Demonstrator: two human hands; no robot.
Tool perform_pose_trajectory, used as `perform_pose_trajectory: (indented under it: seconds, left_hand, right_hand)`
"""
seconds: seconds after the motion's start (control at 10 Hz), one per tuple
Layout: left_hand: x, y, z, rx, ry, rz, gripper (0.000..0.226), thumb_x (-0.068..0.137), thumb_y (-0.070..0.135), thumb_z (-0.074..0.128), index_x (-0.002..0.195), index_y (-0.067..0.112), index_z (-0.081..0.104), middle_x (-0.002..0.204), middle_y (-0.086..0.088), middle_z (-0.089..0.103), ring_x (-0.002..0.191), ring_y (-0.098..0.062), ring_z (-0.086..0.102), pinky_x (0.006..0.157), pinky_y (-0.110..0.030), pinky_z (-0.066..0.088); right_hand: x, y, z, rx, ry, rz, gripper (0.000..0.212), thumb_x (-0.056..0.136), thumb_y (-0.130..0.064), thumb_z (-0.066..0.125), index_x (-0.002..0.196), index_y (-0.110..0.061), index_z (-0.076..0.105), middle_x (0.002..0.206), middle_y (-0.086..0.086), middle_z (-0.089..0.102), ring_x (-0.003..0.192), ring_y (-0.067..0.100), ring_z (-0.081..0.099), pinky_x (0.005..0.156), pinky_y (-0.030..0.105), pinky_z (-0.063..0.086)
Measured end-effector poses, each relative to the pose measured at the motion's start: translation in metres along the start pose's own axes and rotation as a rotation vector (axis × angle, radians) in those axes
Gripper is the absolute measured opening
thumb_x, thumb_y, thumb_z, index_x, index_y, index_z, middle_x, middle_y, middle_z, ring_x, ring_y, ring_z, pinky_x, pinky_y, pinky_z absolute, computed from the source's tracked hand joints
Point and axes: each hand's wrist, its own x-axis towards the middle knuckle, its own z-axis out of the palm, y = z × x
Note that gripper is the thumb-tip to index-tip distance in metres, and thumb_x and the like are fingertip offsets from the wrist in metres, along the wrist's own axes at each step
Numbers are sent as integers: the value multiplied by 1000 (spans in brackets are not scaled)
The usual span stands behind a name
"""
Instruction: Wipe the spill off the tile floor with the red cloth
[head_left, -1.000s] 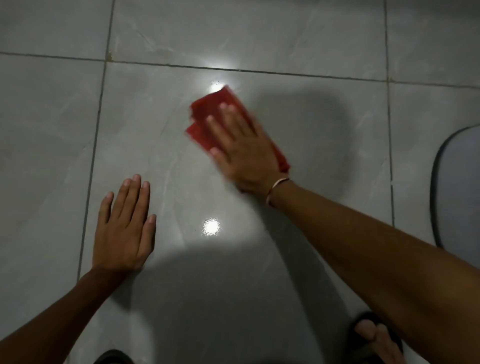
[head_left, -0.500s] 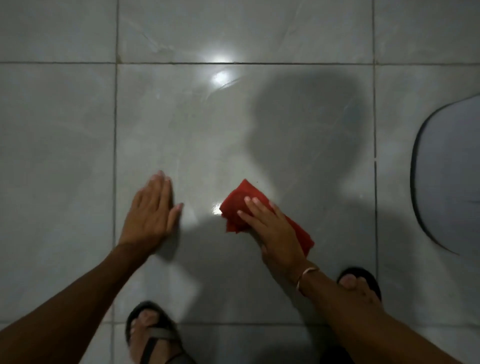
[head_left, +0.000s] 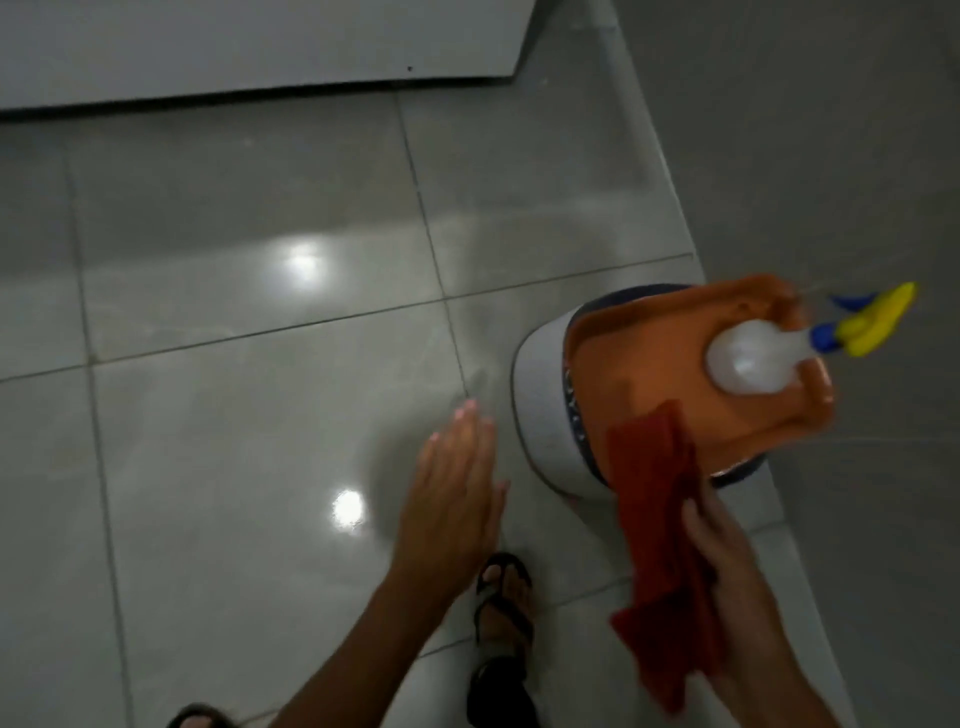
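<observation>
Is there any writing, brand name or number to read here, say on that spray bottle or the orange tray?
None can be read.
Spray bottle: no label shows on its white body.
Orange tray: plain, no print.
Dark band on the round stool under the tray: pale marks that may be a pattern or lettering, too blurred to tell.
Red cloth in the right hand: no tag or text visible.

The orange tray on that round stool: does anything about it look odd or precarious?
Somewhat. The orange tray overhangs the round stool, and the spray bottle sits at its far edge, nozzle poking past the rim. The red cloth, held by the right hand, drapes over the near corner.
</observation>
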Motion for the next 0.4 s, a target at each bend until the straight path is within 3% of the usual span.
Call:
perform_pose_trajectory:
  seconds: [0.1, 0.2, 0.3, 0.4]
  left_hand:
    - [65, 50, 34, -22, -58, 109, 63, 110, 35, 32, 164, 5, 21, 174, -18, 13, 162, -31, 11, 132, -53, 16]
    - [96, 62, 67, 160, -276, 84, 66, 111, 41, 16, 166, 8, 1, 175, -14, -9, 163, -30, -6, 134, -53, 1]
    - [99, 55, 69, 241, -273, 69, 68, 109, 43, 17, 166, 6, 11, 175, -16, 5, 163, -31, 8, 134, -52, 9]
    - [73, 37, 30, 318, -285, -14, 72, 108, 47, 16, 166, 5, 13, 175, -18, 8, 163, -31, 9, 133, -54, 15]
  right_hand:
    - [59, -38, -9, -507, 107, -369, 46, 99, -61, 58, 144, -52, 55, 150, -18, 62, 140, 5, 57, 113, 27, 53]
    - [134, -20, -3, -1123, -31, -512, 52, 115, -24, 40, 165, -24, 25, 176, 8, 22, 164, 24, 17, 135, 48, 15]
    - [160, -16, 6, -1344, -166, -399, 52, 116, -22, 29, 167, -20, 16, 178, 12, 6, 166, 28, 3, 136, 48, 5]
    - [129, -53, 0, -1199, -28, -561, 50, 113, -18, 36, 162, -8, 34, 172, 21, 29, 161, 40, 23, 132, 44, 6]
